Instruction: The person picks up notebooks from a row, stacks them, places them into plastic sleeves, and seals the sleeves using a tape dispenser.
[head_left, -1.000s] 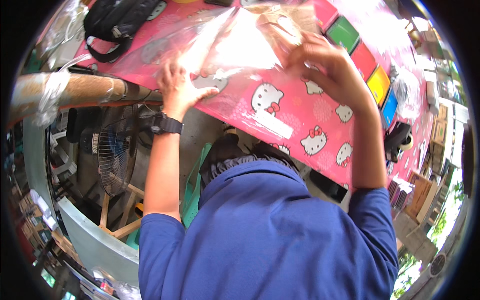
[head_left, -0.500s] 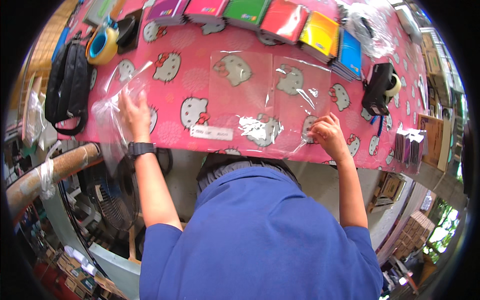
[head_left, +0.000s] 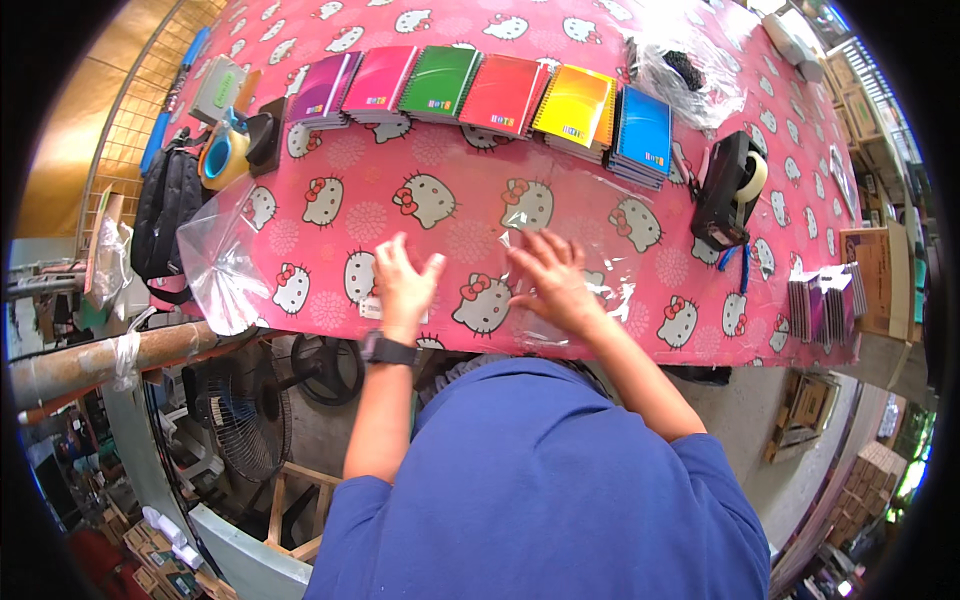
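My left hand [head_left: 405, 285] is over the pink tablecloth [head_left: 330, 240], thumb and fingers apart, with nothing in it. Partly under that hand lies a small white label strip [head_left: 372, 308]. To its right, my right hand [head_left: 558, 285] rests with spread fingers on a clear plastic sleeve [head_left: 615, 285], whose shiny creases show near the table's front edge. How many layers of plastic lie there I cannot tell. A loose clear plastic bag [head_left: 225, 265] lies at the table's left front corner, apart from both hands.
Spiral notebook stacks stand in an arc behind my hands, from purple [head_left: 322, 85] to blue [head_left: 642, 135]. A black tape dispenser [head_left: 728, 190] is at right, more notebooks [head_left: 825, 300] beyond. At left are a black pouch [head_left: 168, 215] and tape rolls [head_left: 222, 155].
My left hand has left the loose bag and moved right to the middle. My right hand has moved left and spread onto the plastic. The view has shifted, showing more of the table's far side.
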